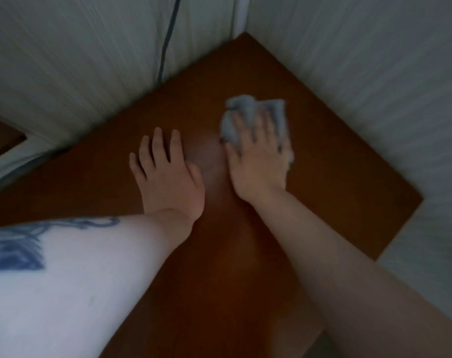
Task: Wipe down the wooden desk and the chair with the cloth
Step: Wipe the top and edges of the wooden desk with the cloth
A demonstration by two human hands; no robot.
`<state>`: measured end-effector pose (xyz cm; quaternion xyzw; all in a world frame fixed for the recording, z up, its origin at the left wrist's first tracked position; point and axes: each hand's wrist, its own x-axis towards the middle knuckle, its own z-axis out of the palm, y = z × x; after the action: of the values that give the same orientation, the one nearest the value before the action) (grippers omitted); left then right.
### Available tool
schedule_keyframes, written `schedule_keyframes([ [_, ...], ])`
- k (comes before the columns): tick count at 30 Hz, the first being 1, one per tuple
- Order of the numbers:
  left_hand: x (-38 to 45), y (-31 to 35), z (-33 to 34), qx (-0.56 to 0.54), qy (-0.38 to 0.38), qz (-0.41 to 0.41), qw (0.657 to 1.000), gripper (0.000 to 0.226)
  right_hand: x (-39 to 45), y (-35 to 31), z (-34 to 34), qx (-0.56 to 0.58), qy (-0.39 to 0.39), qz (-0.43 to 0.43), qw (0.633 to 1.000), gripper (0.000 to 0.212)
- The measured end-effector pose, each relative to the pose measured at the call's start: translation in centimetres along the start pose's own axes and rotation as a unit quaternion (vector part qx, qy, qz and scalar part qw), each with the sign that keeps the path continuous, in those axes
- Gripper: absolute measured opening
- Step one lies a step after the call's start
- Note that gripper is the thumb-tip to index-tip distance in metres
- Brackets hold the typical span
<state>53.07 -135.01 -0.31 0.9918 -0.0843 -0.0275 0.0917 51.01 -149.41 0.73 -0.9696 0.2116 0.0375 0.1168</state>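
White ribbed wall panels (72, 60) close in on two sides of a corner, and the brown wooden desk (323, 182) fills that corner, its far tip pushed right into the angle where the panels meet. A dark cable (168, 40) hangs down the left panel and ends at the back edge of the desk. The picture is dim and somewhat blurred. The left hand (168, 177) lies palm down on the desk top near its middle, fingers straight and only slightly spread, thumb alongside; it holds nothing and simply rests flat on the wood. The forearm behind it carries a blue tattoo (21, 246). The right hand (258, 161) is just beside the left, a narrow strip of bare wood between them, and sits a little farther toward the corner. It presses down on a crumpled grey cloth (245, 109), which lies on the desk under the palm and fingers. The fingers are spread out over the cloth rather than bunched round it, and the cloth bulges out beyond the fingertips and along both sides of the hand. Whether the thumb tucks under the cloth edge cannot be told through the blur. The right forearm reaches in from the lower right across the desk's near edge.
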Motion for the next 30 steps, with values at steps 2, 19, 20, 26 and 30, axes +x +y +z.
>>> schedule_keyframes([
  [2,-0.1,0.1,0.0,-0.013,-0.001,-0.003,1.000,0.056,0.7,0.3,-1.2,0.017,-0.070,-0.108,0.992,0.056],
  [19,-12.3,10.5,1.7,-0.094,-0.050,0.168,0.980,0.058,-8.5,14.8,-2.4,0.040,0.068,0.227,0.971,0.056],
  [20,-12.4,10.6,2.0,-0.074,-0.048,0.173,0.981,0.060,-10.3,13.6,-1.5,0.026,0.083,0.265,0.960,0.057],
  [26,-12.1,10.7,2.2,-0.048,-0.051,0.166,0.984,0.062,-9.9,14.1,-2.6,-0.017,-0.022,-0.133,0.991,0.053],
  [30,-12.3,10.6,2.2,-0.031,-0.054,0.170,0.984,0.061,-10.7,18.5,-2.4,0.058,0.089,0.178,0.978,0.052],
])
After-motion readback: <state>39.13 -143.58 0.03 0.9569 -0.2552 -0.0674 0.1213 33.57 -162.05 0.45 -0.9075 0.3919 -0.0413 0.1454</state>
